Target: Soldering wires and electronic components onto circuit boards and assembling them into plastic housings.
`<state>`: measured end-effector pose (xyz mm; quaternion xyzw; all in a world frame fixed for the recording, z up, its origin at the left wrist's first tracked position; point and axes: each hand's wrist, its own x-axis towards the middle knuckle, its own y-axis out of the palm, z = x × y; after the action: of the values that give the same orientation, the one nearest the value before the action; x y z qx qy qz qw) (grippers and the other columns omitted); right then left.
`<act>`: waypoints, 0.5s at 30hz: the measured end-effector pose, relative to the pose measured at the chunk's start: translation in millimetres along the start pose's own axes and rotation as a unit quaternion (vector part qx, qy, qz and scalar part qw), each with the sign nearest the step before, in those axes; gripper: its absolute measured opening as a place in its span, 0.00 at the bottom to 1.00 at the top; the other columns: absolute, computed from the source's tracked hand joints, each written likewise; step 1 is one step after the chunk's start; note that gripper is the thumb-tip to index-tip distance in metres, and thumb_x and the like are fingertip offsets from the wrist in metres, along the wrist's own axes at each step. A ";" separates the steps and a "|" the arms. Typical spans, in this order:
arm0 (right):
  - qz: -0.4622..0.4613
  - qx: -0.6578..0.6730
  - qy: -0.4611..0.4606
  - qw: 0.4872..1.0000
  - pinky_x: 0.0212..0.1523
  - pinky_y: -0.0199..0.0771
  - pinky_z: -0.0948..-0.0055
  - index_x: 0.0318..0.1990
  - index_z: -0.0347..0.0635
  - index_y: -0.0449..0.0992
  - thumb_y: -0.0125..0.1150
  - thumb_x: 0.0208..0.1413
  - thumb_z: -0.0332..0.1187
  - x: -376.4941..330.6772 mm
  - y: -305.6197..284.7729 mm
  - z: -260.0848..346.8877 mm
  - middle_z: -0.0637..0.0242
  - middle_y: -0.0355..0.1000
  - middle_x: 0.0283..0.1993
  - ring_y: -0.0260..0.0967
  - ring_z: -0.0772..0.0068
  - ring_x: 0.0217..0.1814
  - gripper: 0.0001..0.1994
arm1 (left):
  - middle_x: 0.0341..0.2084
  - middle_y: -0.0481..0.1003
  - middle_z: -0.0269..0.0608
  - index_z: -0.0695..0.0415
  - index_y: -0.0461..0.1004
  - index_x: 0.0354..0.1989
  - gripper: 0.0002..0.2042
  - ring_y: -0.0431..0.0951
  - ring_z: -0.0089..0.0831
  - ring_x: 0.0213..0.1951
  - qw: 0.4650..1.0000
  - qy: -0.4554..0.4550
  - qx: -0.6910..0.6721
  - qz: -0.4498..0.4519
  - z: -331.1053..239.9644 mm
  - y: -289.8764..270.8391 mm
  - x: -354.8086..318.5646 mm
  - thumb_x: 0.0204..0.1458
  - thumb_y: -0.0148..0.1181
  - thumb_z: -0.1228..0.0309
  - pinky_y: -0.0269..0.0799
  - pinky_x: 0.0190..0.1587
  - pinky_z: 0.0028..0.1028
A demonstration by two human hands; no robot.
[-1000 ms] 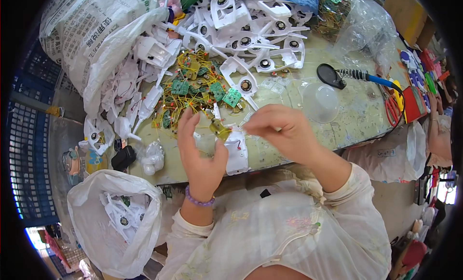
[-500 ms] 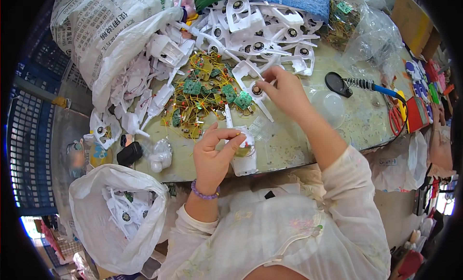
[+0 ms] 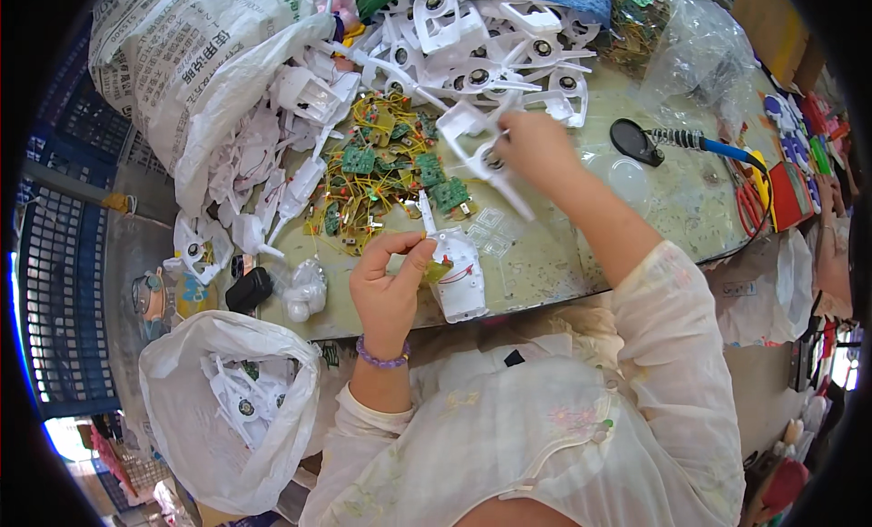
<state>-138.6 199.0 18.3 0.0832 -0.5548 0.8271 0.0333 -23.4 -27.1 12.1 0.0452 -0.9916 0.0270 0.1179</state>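
Observation:
My left hand (image 3: pixel 389 277) is closed, thumb and index finger pinched at a small circuit board (image 3: pixel 439 271) over a white plastic shell (image 3: pixel 463 295). This shell lies at the table's front edge, its narrow handle pointing away, thin red wires inside. Farther off to the right, my right hand (image 3: pixel 536 150) grips a white plastic housing (image 3: pixel 461 120) with a round speaker in it; the housing is tilted and partly blurred. Between the hands and to the left is a heap of green circuit boards (image 3: pixel 359 159) with yellow wires.
White housings with speakers (image 3: pixel 479 76) pile up at the back. White sacks stand at the left (image 3: pixel 204 82) and front left (image 3: pixel 163 418). On the right are a soldering iron (image 3: pixel 718 150) with blue handle, its black stand (image 3: pixel 634 141), a translucent bowl (image 3: pixel 627 180) and red-handled scissors (image 3: pixel 748 214).
My right hand has closed on the white housing and is shifting it slightly. My left hand has moved slightly left, uncovering more of the shell beside it.

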 end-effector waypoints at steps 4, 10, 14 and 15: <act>-0.053 -0.067 -0.108 0.990 0.36 0.73 0.59 0.36 0.44 0.75 0.56 0.50 0.31 -32.0 -45.7 9.3 0.59 0.75 0.35 0.73 0.56 0.35 0.07 | 0.27 0.76 0.36 0.63 0.78 0.32 0.06 0.73 0.22 0.32 1.000 0.000 0.006 -0.018 2.4 -13.3 1.3 0.45 0.66 0.78 0.66 0.37 0.21; 0.176 -0.123 -0.429 0.878 0.41 0.74 0.68 0.37 0.46 0.74 0.56 0.42 0.30 -86.4 -37.8 12.1 0.68 0.70 0.50 0.67 0.65 0.49 0.11 | 0.26 0.77 0.37 0.60 0.79 0.29 0.06 0.73 0.27 0.31 0.992 0.062 0.105 0.037 -3.7 -1.9 0.8 0.41 0.67 0.77 0.66 0.36 0.25; 0.123 0.107 -0.360 0.918 0.37 0.73 0.71 0.36 0.44 0.77 0.60 0.44 0.26 -97.1 -33.5 5.9 0.66 0.73 0.43 0.71 0.66 0.42 0.09 | 0.24 0.77 0.34 0.56 0.79 0.28 0.05 0.73 0.30 0.30 0.974 0.113 0.177 0.088 -13.8 10.6 2.9 0.41 0.67 0.73 0.61 0.42 0.29; 0.090 0.268 -0.269 0.921 0.35 0.73 0.73 0.36 0.43 0.78 0.61 0.46 0.25 -98.2 -34.8 8.8 0.66 0.74 0.40 0.72 0.68 0.39 0.08 | 0.24 0.77 0.34 0.56 0.79 0.28 0.05 0.73 0.30 0.30 0.974 0.110 0.178 0.091 -16.5 11.8 2.4 0.41 0.67 0.73 0.61 0.42 0.29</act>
<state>-35.9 207.8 36.2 0.2579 -0.3060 0.8909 -0.2148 -23.0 -14.5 28.3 -0.0283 -0.9516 0.2188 0.2138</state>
